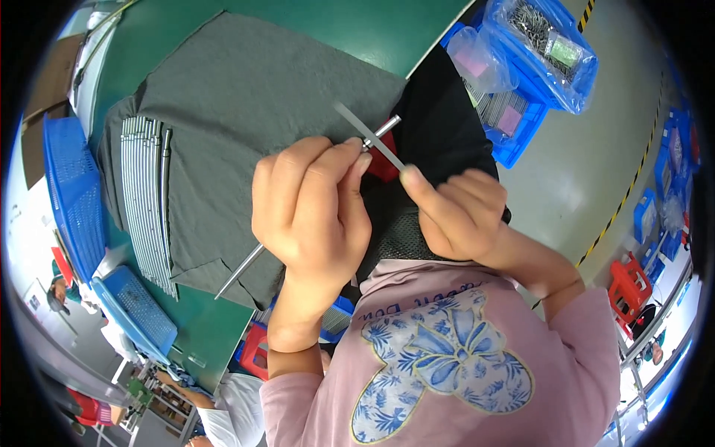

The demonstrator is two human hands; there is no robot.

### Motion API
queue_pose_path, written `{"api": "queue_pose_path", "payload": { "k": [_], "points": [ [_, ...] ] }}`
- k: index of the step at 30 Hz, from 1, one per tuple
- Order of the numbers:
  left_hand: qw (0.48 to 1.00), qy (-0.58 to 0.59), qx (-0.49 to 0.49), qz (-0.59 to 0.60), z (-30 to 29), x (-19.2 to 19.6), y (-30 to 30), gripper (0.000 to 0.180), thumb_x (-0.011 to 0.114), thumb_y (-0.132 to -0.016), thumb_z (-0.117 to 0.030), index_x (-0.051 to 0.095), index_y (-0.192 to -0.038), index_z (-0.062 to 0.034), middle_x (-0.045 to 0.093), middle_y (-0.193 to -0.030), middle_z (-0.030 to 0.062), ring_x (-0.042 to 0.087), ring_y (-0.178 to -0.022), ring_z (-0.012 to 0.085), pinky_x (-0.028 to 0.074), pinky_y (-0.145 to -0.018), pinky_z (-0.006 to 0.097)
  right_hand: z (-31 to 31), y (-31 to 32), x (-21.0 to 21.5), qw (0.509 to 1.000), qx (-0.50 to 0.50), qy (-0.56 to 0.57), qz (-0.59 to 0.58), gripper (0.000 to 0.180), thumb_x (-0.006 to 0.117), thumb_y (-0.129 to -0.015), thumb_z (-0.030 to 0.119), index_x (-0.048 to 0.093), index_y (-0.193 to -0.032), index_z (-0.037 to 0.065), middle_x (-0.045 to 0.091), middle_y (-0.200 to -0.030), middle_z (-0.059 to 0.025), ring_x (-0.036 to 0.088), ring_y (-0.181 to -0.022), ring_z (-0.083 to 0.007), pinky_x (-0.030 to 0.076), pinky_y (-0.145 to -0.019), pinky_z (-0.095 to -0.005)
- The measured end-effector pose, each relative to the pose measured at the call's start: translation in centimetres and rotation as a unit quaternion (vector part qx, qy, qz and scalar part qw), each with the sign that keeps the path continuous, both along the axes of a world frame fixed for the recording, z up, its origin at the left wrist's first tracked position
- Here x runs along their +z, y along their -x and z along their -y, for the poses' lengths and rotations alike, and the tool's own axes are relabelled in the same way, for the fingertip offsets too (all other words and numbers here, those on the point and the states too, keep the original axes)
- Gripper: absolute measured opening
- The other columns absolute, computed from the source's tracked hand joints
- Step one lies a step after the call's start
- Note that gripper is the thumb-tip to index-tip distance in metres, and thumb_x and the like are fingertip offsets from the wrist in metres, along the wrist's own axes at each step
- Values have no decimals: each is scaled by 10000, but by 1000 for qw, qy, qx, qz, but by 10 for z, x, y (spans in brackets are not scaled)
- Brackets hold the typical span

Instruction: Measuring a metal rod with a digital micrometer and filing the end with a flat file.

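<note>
My left hand (313, 201) is closed round a thin metal rod (240, 273), which slants from the lower left up to a thicker shiny end beyond my fingertips. In my closed right hand (462, 212) is a flat grey metal strip (354, 123), perhaps a file; its kind is not plain. The strip crosses the rod near its thicker end and seems to touch it. A row of similar metal rods (145, 201) lies side by side on the dark grey cloth (246, 82), left of my hands. The middle of the held rod is hidden behind my left hand.
Under the cloth is a green table (335, 30). Blue baskets (71, 194) stand along its left side. At the upper right, a blue bin (514, 153) holds rods, and a bag-lined bin (581, 89) holds small metal parts. Another person's white sleeve (234, 417) shows at the lower left.
</note>
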State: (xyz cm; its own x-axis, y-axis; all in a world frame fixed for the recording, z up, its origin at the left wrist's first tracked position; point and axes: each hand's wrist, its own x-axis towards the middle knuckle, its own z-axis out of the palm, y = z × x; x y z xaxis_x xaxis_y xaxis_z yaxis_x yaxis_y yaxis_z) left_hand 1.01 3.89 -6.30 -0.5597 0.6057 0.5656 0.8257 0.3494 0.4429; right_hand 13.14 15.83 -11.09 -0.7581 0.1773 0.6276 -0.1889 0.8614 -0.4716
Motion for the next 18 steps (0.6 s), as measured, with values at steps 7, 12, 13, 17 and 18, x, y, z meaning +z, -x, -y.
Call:
{"api": "queue_pose_path", "payload": {
  "k": [7,12,13,17,18],
  "points": [
    [1000,8,2,3,2,1,-3,203,748,-644,1,658,-820,-45,596,-788,66,529,-659,222,425,-574,309,-1,-25,-6,999,27,-2,38,475,591,-653,-41,621,-1126,-57,410,-530,0,388,-419,-148,285,-429,-294],
    [1000,6,0,2,4,-1,-3,207,751,-650,-9,666,-834,-52,593,-786,64,524,-654,218,414,-574,309,-15,-38,-16,998,40,27,-46,509,586,-700,-72,549,-1207,-60,490,-597,-42,425,-442,-190,341,-457,-322],
    [1000,7,2,1,4,0,-3,207,751,-650,-9,666,-834,-52,593,-786,64,524,-654,218,414,-574,309,-17,-35,-13,998,42,29,-47,509,586,-700,-72,549,-1207,-60,490,-597,-42,425,-442,-190,341,-457,-322],
    [1000,8,6,9,4,0,-4,208,752,-652,-15,669,-838,-54,590,-781,63,521,-651,215,411,-574,308,-19,-30,-11,998,25,56,3,465,566,-759,-41,532,-1223,-69,532,-637,-66,467,-471,-208,378,-471,-325],
    [1000,10,11,16,3,0,-4,208,752,-651,-15,669,-838,-53,588,-779,63,520,-651,214,412,-575,308,-19,-30,-11,998,31,61,3,453,564,-763,-35,537,-1213,-75,536,-639,-67,472,-473,-206,380,-472,-322]
  ]
}}
